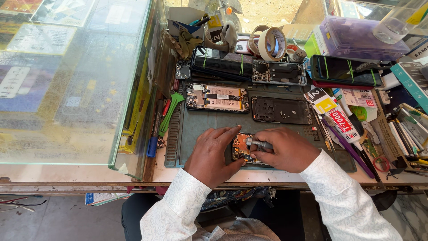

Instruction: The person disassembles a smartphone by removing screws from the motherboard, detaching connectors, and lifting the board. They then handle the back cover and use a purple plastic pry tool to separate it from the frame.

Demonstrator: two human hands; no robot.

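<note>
Head view: left hand (pixel 213 154) steadies opened phone (pixel 240 149), right hand (pixel 285 149) grips screwdriver (pixel 258 143); grey mat (pixel 200 125), cluttered bench.

A wooden counter (pixel 267 177) w/ a glass display case (pixel 80 80) at left stands in daylight, over grey floor (pixel 58 218).

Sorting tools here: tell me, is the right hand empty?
No, the right hand grips a small metal screwdriver over the opened phone.

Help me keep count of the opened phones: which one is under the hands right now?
The small opened phone at the mat's near edge, steadied by the left hand; the right hand holds a screwdriver on it. The others lie farther back, untouched.
</note>
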